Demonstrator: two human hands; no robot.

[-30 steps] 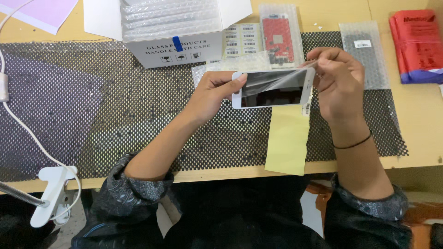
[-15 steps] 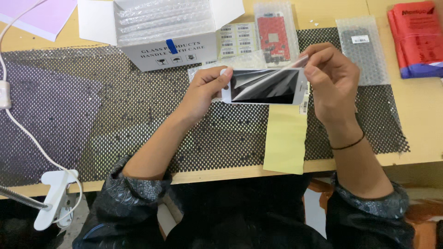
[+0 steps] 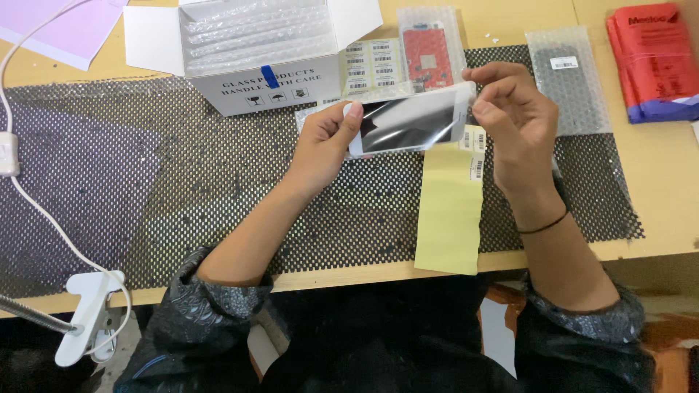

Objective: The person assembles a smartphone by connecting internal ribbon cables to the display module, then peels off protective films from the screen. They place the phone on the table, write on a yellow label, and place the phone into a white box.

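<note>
Glass phone screen panel, thin, stiff and probably fragile, is held above the mesh mat, left hand pinching one short end, right hand apparently pinching the other edge.

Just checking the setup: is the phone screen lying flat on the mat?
No, both hands, left hand and right hand, hold the phone screen above the mat.

The left hand is covering the near end of the screen, and the right hand is hiding its far edge. The red packet is running off the right edge. The box is being cut off at the top.
</note>
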